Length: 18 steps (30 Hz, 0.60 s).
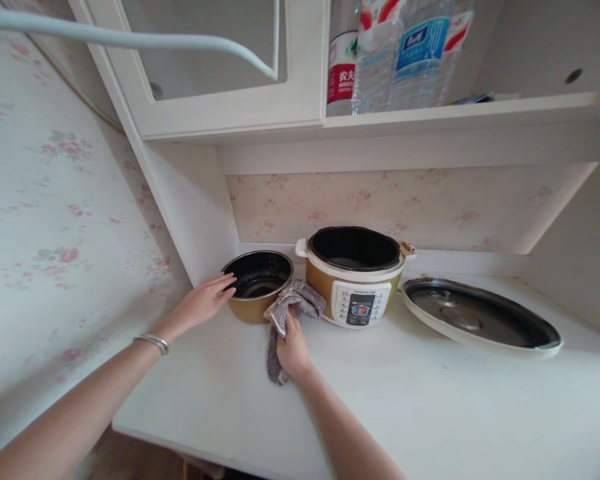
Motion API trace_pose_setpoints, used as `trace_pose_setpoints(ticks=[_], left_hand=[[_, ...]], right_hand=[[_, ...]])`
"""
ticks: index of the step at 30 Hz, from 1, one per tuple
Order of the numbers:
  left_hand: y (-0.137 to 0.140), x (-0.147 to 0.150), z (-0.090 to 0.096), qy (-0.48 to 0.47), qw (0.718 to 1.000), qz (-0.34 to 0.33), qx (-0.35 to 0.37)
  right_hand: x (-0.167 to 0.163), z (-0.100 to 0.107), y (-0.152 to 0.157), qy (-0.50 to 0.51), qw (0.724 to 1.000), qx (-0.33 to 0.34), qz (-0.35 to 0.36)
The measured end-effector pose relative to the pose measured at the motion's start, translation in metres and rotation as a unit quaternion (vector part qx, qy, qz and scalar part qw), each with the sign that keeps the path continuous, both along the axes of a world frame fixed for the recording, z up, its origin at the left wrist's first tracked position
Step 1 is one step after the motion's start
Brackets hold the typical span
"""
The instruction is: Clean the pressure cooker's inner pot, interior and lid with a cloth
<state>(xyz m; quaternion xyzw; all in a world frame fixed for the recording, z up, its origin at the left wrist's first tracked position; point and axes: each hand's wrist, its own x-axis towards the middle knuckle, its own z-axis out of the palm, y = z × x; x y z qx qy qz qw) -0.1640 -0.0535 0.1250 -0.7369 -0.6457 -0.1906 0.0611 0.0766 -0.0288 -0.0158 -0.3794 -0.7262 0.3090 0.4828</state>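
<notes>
My left hand (211,298) lies with fingers stretched out against the left rim of a gold inner pot (255,311) with a black inside. In my right hand (294,347) is a bunched grey cloth (300,301), which lies against the pot's right side and hangs down below my fingers. Just right of the cloth stands a gold and white electric cooker (317,279) with its top off and a dark cavity showing. Its control panel (362,305) faces me. The oval lid (480,317) rests inner side up to the right of the cooker.
All of this stands on a white counter (430,413) under a shelf (460,113) with several plastic bottles (420,57). An open cabinet door (230,113) and a white bar (130,37) hang overhead at left. Flowered wall (55,220) bounds the left side.
</notes>
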Motion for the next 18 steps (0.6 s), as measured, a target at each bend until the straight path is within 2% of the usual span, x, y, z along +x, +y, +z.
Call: trace_pose_setpoints(ticks=[2, 4, 8, 12, 15, 18], left_hand=[[0.008, -0.009, -0.004, 0.034, 0.999, 0.017, -0.034], [0.008, -0.002, -0.010, 0.063, 0.996, 0.043, -0.044], [-0.011, 0.044, -0.017, 0.093, 0.992, 0.091, -0.004], [-0.028, 0.077, -0.013, 0.045, 0.997, 0.068, 0.012], [-0.030, 0.069, -0.012, 0.028, 0.999, 0.034, 0.023], [-0.021, 0.039, -0.016, 0.029, 0.999, 0.032, 0.023]], right_hand=[[0.000, -0.001, 0.001, -0.001, 1.000, -0.002, -0.004], [0.000, 0.000, 0.001, -0.001, 1.000, -0.001, -0.008], [0.001, 0.005, 0.000, 0.013, 1.000, 0.007, -0.010], [0.003, 0.009, -0.001, 0.028, 0.999, 0.006, -0.016], [0.004, 0.009, -0.002, 0.029, 0.999, 0.005, -0.017], [0.003, 0.006, -0.002, 0.019, 1.000, 0.006, -0.013]])
